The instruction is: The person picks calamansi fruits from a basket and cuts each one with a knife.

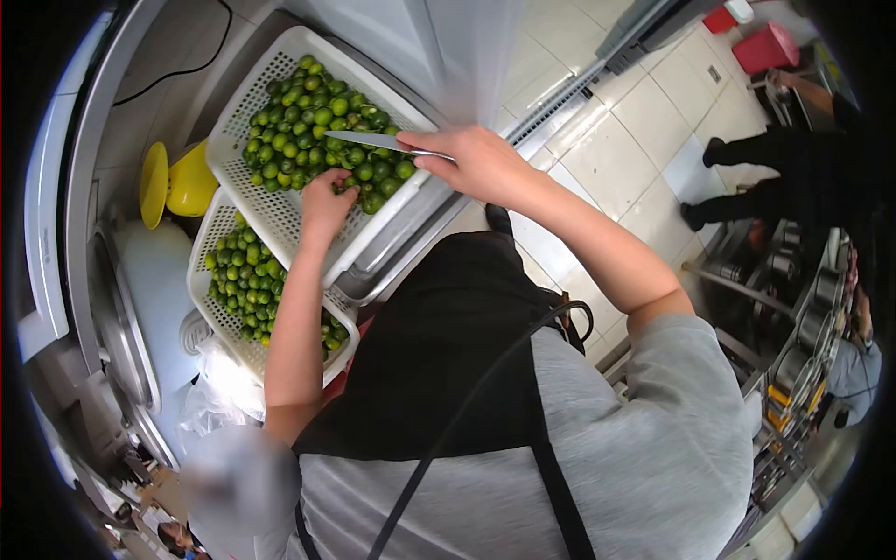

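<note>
My right hand (pixel 478 166) grips a knife (pixel 369 140), its silver blade pointing left above a heap of small green limes (pixel 308 112). The limes lie in a white perforated basket (pixel 227 154). My left hand (pixel 327 205) is inside this basket at the near edge of the heap, below the blade. Its fingers are curled together beside the limes; what they hold, if anything, is hidden. A second white basket (pixel 235 347) sits lower and nearer my body, partly under the first and behind my left forearm, with more green limes (pixel 245 275) in it.
A yellow container (pixel 191 182) stands left of the baskets, near a clear plastic bag (pixel 224 383). A metal frame edge (pixel 551 107) runs along the right. Beyond the tiled floor (pixel 625 140), a person in dark trousers (pixel 756 159) stands by metal shelves (pixel 747 289) with pots.
</note>
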{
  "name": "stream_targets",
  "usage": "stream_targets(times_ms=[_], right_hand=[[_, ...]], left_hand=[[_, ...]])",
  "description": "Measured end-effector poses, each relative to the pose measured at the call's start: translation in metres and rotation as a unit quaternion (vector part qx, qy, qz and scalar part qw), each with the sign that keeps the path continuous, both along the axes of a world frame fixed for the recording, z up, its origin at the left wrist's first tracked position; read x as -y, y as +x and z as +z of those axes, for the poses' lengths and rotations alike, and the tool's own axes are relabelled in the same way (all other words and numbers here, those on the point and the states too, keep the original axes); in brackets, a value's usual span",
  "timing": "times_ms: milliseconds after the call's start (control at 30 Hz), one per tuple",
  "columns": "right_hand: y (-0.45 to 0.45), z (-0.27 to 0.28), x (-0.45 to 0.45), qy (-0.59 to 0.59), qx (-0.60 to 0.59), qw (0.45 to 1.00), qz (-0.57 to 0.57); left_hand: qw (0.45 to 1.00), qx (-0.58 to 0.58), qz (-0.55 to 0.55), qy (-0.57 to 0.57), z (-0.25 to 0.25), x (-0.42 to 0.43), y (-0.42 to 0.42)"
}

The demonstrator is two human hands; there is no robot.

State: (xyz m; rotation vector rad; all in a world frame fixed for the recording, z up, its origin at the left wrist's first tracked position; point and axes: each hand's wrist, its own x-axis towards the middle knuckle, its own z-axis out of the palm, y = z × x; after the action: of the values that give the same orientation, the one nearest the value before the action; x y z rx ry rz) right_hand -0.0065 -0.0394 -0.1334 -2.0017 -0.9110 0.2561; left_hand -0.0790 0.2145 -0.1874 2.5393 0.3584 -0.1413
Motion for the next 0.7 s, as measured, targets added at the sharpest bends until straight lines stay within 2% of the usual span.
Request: stream_targets(times_ms=[300,433,533,700], right_hand=[[-0.010,-0.008,-0.008,-0.037,0.032,0.997,-0.061],[-0.008,-0.006,-0.006,-0.068,0.037,0.996,-0.051],[-0.004,-0.008,-0.006,-0.038,0.046,0.998,-0.037],[0.004,0.001,-0.009,-0.057,-0.007,0.998,-0.011]], left_hand=[[0.993,-0.056,0.047,-0.097,-0.001,-0.002,0.005],[0.991,-0.057,0.052,-0.106,0.000,0.000,0.006],[0.992,-0.062,0.051,-0.100,0.000,0.000,0.007],[0.987,-0.066,0.055,-0.138,0.004,-0.003,0.006]])
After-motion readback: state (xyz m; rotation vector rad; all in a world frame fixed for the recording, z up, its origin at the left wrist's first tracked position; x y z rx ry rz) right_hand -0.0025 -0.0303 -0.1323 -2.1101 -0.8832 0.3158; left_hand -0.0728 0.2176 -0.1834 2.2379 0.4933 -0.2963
